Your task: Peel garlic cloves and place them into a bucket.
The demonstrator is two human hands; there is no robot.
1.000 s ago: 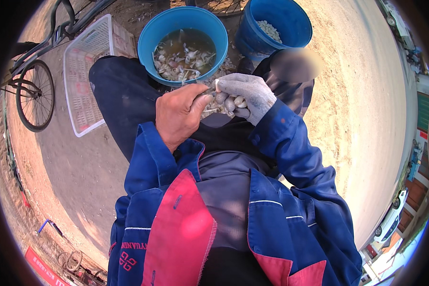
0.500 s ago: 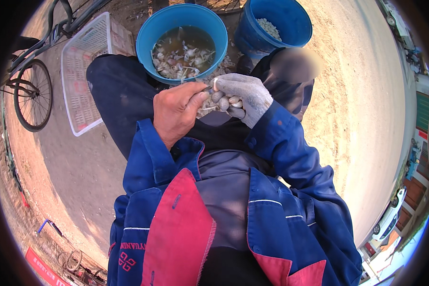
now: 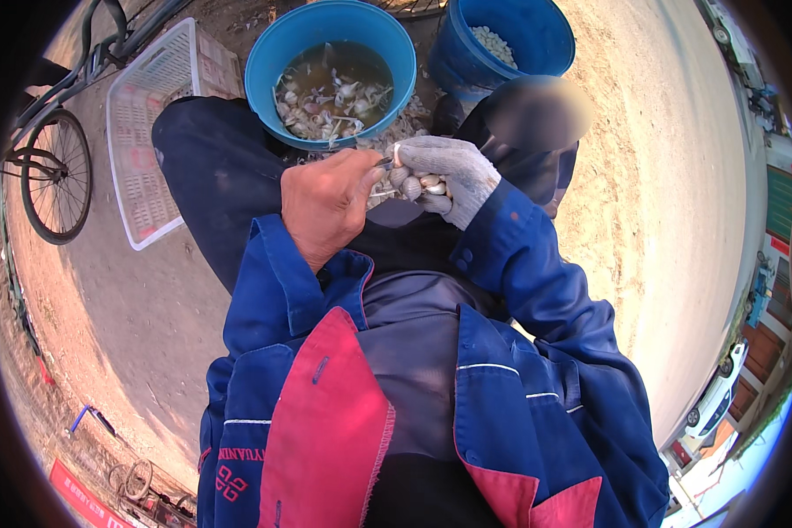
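Observation:
My left hand [image 3: 324, 204], bare, is closed with its thumb and forefinger together around a small knife [image 3: 385, 162]. Only a short dark tip of it sticks out; the handle is hidden in the fist. My right hand [image 3: 453, 172], in a pale grey knitted glove, cups several garlic cloves [image 3: 413, 187] in their skins. One clove is pinched at the gloved fingertips, right beside the knife tip. Just beyond both hands stands a round blue tub [image 3: 253, 92] of brownish water with unpeeled garlic floating in it.
A blue bucket [image 3: 554, 44] at the far right has white peeled cloves [image 3: 495, 46] at its bottom. On the left stands a white plastic crate [image 3: 119, 163], with a bicycle wheel [image 3: 57, 176] past it. Loose garlic skins [image 3: 405, 123] lie by the tub.
My left hand has turned slightly and the knife tip shows more clearly next to the right fingertips. The right hand keeps its hold on the cloves. The whole view has shifted a little.

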